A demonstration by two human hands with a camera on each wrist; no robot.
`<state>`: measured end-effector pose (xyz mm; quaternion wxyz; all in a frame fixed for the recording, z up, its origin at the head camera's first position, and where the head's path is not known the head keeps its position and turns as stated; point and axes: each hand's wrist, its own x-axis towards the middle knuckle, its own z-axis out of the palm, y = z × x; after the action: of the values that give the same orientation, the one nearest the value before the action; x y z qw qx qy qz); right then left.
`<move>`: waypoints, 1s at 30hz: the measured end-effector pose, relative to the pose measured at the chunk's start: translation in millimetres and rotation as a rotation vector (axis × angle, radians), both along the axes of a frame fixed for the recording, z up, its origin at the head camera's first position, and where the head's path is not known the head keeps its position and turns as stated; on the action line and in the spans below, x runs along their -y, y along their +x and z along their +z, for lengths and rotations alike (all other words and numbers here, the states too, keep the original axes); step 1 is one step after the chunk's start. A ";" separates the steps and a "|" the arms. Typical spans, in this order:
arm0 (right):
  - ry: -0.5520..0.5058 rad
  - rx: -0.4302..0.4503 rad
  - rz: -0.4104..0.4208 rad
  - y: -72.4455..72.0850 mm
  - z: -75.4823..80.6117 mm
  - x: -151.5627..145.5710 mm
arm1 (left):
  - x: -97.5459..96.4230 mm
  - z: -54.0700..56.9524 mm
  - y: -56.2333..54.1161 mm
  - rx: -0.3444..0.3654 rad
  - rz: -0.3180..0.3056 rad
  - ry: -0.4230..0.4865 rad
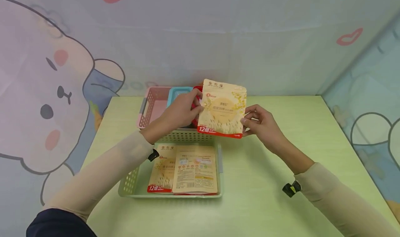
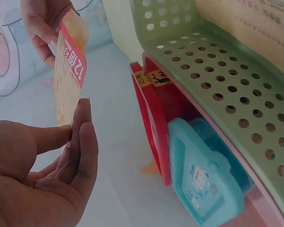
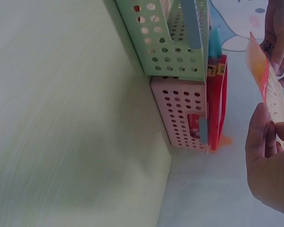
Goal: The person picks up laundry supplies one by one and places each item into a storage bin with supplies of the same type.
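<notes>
A cream food pouch (image 1: 222, 108) with a red bottom band is held up above the table, its printed front toward the head camera. My left hand (image 1: 182, 110) pinches its left edge between thumb and fingers. The right hand (image 1: 262, 126) pinches the opposite edge, low down. Seen from the left wrist, the pouch (image 2: 72, 66) is nearly edge-on between both hands. Below, a green basket (image 1: 125, 183) contains more such pouches (image 1: 195, 169), one showing its back and another its front.
Behind the green basket stands a pink basket (image 1: 153, 100). It holds a blue-lidded container (image 2: 203, 175) and a red container (image 2: 154, 123). A patterned cloth (image 1: 275, 56) hangs along the table's far edge. The table top (image 1: 265, 195) extends to the right.
</notes>
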<state>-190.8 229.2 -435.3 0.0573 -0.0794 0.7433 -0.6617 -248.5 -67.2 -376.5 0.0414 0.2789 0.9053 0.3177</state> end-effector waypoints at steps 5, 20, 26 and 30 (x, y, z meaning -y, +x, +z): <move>-0.016 0.007 0.026 -0.6 -1.2 11.4 | 14.0 -3.2 2.2 -0.001 0.014 0.007; -0.021 0.028 0.096 0.0 -2.8 44.2 | 47.5 -17.2 18.3 0.061 0.093 0.017; -0.004 0.030 0.104 0.2 -4.6 53.5 | 56.5 -17.9 23.6 0.067 0.114 0.013; -0.003 0.048 0.127 2.4 -4.5 57.8 | 63.2 -16.4 27.4 0.070 0.116 -0.004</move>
<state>-188.4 171.5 -439.7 0.1168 -0.1103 0.7343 -0.6595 -221.1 -130.4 -392.8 0.0552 0.2144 0.9185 0.3276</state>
